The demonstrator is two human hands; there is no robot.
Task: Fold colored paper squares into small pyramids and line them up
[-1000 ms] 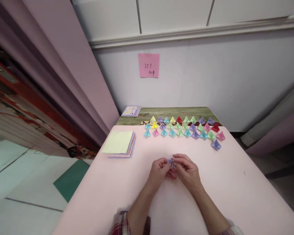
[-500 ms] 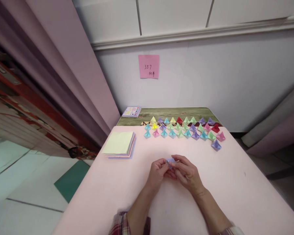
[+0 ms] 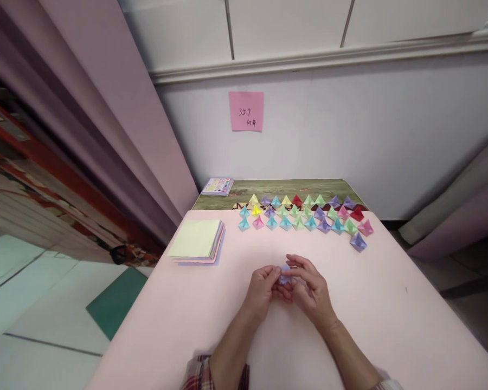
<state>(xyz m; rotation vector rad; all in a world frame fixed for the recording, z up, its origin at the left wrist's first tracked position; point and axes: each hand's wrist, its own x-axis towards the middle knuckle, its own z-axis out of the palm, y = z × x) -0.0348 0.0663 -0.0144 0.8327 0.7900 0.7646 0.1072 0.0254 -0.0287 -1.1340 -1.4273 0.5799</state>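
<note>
Pale pink covers most of the bench [image 3: 390, 309], smooth and plain, with a mottled green strip [image 3: 268, 186] showing at its far end, against the wall [image 3: 317, 130]. Mauve curtain [image 3: 122, 86] hangs in folds on the left, beside pale floor tiles [image 3: 44, 292] and a flat green mat [image 3: 116, 300]. Rows of folded paper shapes [image 3: 298, 223], sharp-pointed and crisply creased (blues, greens, yellows, purples, pinks, reds), cross the far end; a squarish paper stack [image 3: 195, 238], light yellow on top, lies to their left. Over the pink, nearer the front, the left hand [image 3: 262, 287] pinches a small lavender paper piece [image 3: 284, 279]; the right hand [image 3: 312, 287] lays a finger across it, but whether it grips too I cannot tell.
</note>
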